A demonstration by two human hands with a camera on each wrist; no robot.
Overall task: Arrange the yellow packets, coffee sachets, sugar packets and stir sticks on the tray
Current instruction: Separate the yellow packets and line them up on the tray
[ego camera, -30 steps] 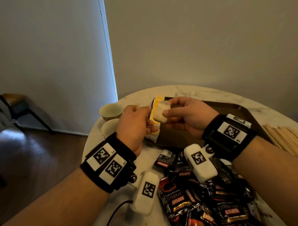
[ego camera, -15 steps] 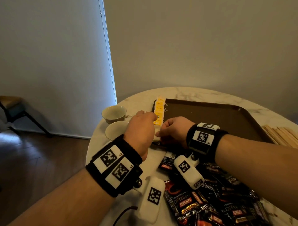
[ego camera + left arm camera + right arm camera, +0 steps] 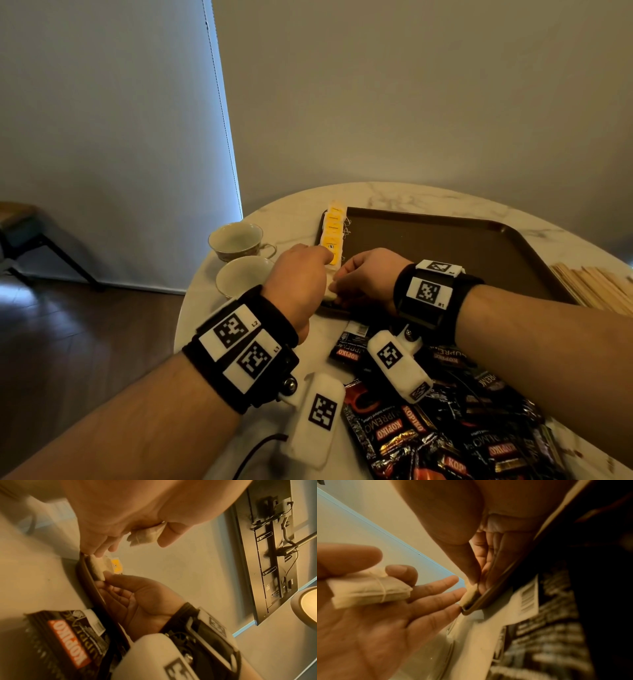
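Yellow packets (image 3: 334, 233) line a brown tray (image 3: 445, 246) on white marbled table (image 3: 394, 195); coffee sachets (image 3: 428, 435) are black, red-lettered.

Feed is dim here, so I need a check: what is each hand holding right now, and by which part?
Left hand pinches a pale tea bag by one end, thumb on top. Right hand pinches another pale tea bag by its near edge, at the brown tray's corner.

A home: round marble table (image 3: 394, 197), teacups (image 3: 236, 238), wood floor (image 3: 85, 342)
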